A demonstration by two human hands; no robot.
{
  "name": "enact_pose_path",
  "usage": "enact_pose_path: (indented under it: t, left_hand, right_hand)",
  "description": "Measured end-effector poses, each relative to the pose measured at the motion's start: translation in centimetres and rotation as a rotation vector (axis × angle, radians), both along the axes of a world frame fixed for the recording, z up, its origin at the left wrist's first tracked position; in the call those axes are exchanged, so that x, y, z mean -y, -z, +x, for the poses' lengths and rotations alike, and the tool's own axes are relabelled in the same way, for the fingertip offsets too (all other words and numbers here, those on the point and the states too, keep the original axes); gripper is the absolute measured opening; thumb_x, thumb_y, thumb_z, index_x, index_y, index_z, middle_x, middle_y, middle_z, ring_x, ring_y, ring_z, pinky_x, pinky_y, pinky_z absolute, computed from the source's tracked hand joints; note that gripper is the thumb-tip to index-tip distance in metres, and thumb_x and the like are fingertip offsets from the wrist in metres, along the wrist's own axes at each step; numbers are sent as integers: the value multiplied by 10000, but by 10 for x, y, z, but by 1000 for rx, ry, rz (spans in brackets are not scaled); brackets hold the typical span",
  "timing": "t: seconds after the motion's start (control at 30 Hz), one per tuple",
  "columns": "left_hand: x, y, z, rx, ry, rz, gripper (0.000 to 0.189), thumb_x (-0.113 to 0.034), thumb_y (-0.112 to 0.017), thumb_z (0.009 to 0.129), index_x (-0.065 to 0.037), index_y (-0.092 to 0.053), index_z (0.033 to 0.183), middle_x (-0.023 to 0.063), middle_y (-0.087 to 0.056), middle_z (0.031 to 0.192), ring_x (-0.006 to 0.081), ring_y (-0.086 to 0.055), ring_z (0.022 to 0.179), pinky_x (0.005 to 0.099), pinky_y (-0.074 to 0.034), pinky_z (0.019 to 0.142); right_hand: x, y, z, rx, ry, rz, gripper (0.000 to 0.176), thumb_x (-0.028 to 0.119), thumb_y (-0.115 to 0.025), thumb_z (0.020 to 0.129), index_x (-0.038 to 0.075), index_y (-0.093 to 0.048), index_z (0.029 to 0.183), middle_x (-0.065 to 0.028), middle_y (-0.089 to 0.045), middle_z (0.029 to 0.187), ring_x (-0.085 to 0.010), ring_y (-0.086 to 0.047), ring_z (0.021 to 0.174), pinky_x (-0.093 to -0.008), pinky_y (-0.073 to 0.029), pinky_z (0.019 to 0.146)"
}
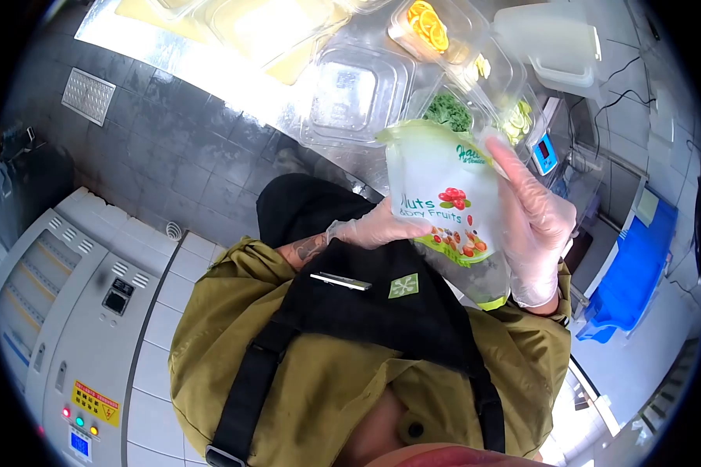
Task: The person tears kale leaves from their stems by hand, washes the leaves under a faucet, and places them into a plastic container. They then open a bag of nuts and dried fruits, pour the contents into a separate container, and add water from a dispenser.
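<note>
Both hands hold the pouch upright.
The left hand grips its lower left edge; the right hand clasps its right side.

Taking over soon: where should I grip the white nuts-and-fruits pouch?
Probably the flat side edges of the white printed plastic pouch, one from each side, as the gloved left hand and right hand do: it is upright, thin and soft-walled.
</note>
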State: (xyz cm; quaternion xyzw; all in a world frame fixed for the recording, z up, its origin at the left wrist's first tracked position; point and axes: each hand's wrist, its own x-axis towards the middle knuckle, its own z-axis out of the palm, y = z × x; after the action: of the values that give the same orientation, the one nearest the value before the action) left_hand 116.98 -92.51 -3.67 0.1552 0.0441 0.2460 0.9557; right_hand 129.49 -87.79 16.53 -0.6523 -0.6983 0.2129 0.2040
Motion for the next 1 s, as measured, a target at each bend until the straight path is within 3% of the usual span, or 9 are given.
enact_pose_path:
  t: [0.13, 0.2, 0.3, 0.33, 0.43, 0.53, 0.63, 0.7, 1.0]
  left_hand:
    - [-5, -4, -2, -22, -38, -37, 648, -36, -640, 843, -40, -294, 1391, 89, -490, 1305, 190, -477, 1203, 372, -400, 1013]
    - [-5, 1, -1, -45, -30, -18, 664, -84, -649, 843, -42, -286, 1397, 92, -471, 1328, 202, -460, 1222, 384, -374, 1031]
    - [-5, 11, -1, -84, -22, 3, 664, -121, -655, 844, -39, -293, 1394, 91, -464, 1339, 204, -456, 1227, 384, -367, 1034]
    - [-5, 14, -2, -97, -20, 8, 660, -128, -656, 845, -37, -298, 1391, 89, -465, 1339, 202, -458, 1225, 381, -370, 1032]
    - [1, 26, -2, -93, -47, 0, 632, -327, -586, 909, -39, -301, 1394, 101, -434, 1366, 215, -431, 1249, 391, -350, 1047]
    - [4, 24, 6, 95, -179, -216, 677, -502, -426, 950, -43, -260, 1419, 114, -434, 1372, 221, -434, 1257, 383, -337, 1063]
    - [-5, 18, 5, 45, -170, -186, 741, -596, -253, 947, -45, -213, 1441, 126, -373, 1423, 241, -395, 1294, 390, -303, 1090]
    - [-9, 12, 3, 26, -165, -177, 713, -570, -223, 962, -47, -200, 1445, 125, -364, 1429, 242, -385, 1301, 393, -302, 1092]
    - [-14, 13, 4, 37, -129, -221, 645, -501, -185, 990, -55, -167, 1457, 120, -350, 1441, 244, -364, 1320, 397, -293, 1100]
  right_hand:
    - [-5, 6, -3, 7, -42, 7, 483, -155, -560, 737, 43, -637, 1171, -141, -688, 888, -135, -654, 687, -208, -487, 676]
    - [-5, 5, -3, 47, -72, 18, 503, -156, -570, 720, 55, -641, 1171, -131, -676, 814, -153, -633, 623, -217, -487, 629]
    - [-6, -8, -11, 139, -52, -148, 422, -157, -543, 747, 11, -659, 1116, -100, -707, 961, -107, -655, 809, -209, -480, 775]
    - [-5, -6, -10, 137, -74, -130, 436, -158, -550, 730, 15, -662, 1113, -106, -707, 954, -116, -660, 796, -210, -482, 767]
    - [-1, 6, -4, 112, -146, -60, 504, -144, -589, 678, 53, -658, 1137, -97, -653, 829, -141, -622, 676, -233, -475, 664]
    - [-3, 10, -3, 99, -229, 12, 591, -106, -640, 645, 113, -640, 1194, -54, -541, 605, -151, -522, 484, -275, -449, 484]
    - [-10, 1, -9, 190, -294, -19, 576, -95, -647, 648, 115, -646, 1185, -45, -526, 596, -149, -510, 475, -279, -444, 473]
    - [-9, -3, -9, 258, -316, -98, 565, -96, -642, 657, 116, -648, 1181, -41, -513, 588, -152, -503, 471, -276, -438, 466]
    - [-15, 9, -9, 134, -211, -30, 570, -113, -623, 662, 109, -643, 1186, -37, -515, 587, -130, -516, 491, -252, -447, 474]
